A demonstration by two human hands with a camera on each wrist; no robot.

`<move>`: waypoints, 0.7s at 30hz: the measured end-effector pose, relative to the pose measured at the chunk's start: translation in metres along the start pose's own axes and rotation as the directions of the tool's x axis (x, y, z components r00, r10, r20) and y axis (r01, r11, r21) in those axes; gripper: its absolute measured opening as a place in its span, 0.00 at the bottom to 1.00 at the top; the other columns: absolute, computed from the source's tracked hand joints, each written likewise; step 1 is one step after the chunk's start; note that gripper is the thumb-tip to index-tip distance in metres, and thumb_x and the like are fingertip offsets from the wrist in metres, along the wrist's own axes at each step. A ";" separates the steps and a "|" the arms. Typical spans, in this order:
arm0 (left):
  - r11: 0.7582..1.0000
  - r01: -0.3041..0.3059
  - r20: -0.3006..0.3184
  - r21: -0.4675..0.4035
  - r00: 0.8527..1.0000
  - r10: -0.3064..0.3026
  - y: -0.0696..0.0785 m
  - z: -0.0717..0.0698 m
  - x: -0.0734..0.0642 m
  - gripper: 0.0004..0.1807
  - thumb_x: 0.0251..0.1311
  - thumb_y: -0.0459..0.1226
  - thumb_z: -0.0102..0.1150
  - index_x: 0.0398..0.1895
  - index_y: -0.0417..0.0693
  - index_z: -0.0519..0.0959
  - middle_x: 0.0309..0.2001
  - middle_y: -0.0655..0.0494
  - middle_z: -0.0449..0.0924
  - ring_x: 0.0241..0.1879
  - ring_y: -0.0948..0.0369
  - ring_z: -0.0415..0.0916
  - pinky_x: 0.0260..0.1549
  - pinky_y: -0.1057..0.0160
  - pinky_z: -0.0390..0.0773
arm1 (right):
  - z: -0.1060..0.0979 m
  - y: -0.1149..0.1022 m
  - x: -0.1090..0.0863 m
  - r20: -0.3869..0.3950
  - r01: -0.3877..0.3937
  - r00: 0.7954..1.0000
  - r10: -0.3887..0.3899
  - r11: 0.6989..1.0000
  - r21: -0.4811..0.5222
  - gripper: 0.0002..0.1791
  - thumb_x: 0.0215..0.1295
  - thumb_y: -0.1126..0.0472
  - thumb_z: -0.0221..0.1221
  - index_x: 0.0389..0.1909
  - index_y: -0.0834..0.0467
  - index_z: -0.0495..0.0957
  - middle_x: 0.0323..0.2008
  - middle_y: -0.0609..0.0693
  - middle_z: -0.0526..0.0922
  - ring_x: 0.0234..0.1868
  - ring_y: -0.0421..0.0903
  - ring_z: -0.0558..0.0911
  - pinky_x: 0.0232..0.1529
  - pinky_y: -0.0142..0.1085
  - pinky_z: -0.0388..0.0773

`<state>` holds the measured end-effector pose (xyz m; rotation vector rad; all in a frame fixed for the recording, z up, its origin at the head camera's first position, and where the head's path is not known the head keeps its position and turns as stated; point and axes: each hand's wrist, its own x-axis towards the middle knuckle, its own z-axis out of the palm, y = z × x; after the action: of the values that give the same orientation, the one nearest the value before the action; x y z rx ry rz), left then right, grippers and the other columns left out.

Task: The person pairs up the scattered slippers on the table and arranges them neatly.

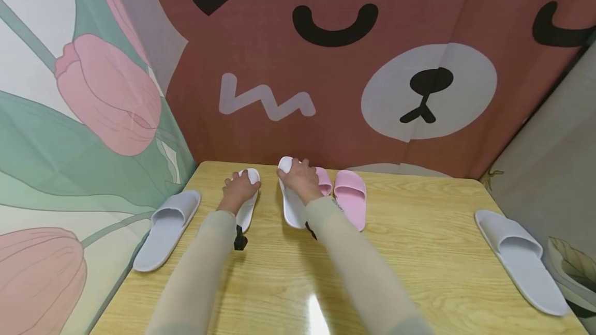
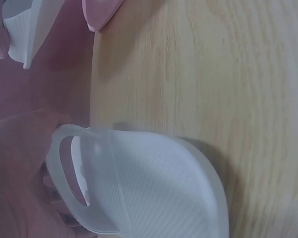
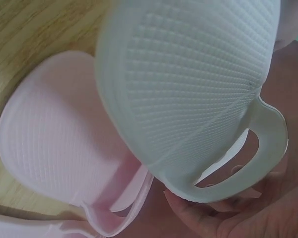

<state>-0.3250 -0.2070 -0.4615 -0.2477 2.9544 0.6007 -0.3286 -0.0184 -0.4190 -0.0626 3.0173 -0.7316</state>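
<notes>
Fingers of left hand (image 1: 238,188) curled around white slipper (image 1: 247,198), left of pink pair (image 1: 350,198). Right hand (image 1: 301,179) gripping second white slipper (image 1: 291,206), touching pink pair.

Slippers (image 1: 350,198) on table (image 1: 419,273) — hand-held pair (image 1: 291,200) leftward
</notes>
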 end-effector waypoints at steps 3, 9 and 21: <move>1.000 -0.002 -0.002 0.007 1.000 0.002 0.001 0.001 0.002 0.43 0.72 0.56 0.47 0.79 0.37 0.53 0.74 0.29 0.52 0.70 0.27 0.52 0.64 0.29 0.59 | 0.004 -0.002 0.001 -0.008 0.004 1.000 -0.004 1.000 -0.008 0.42 0.68 0.33 0.55 0.69 0.60 0.68 0.60 0.63 0.71 0.58 0.65 0.74 0.54 0.55 0.76; 1.000 -0.014 0.001 0.016 1.000 0.014 0.003 0.000 0.006 0.44 0.72 0.57 0.46 0.79 0.37 0.52 0.74 0.28 0.52 0.70 0.28 0.52 0.64 0.29 0.59 | 0.008 -0.004 0.003 -0.025 -0.001 1.000 0.000 0.999 -0.035 0.41 0.67 0.33 0.55 0.68 0.60 0.70 0.59 0.63 0.72 0.58 0.64 0.75 0.54 0.54 0.75; 1.000 -0.002 0.000 -0.012 1.000 0.002 0.003 0.002 0.006 0.43 0.72 0.56 0.48 0.78 0.36 0.54 0.74 0.28 0.53 0.70 0.28 0.52 0.64 0.29 0.58 | 0.019 -0.011 0.007 -0.037 -0.008 0.999 0.006 0.999 -0.052 0.43 0.67 0.30 0.52 0.69 0.60 0.70 0.60 0.63 0.72 0.58 0.65 0.76 0.52 0.53 0.77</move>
<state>-0.3314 -0.2047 -0.4630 -0.2465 2.9518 0.6194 -0.3346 -0.0369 -0.4313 -0.0407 3.0703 -0.6614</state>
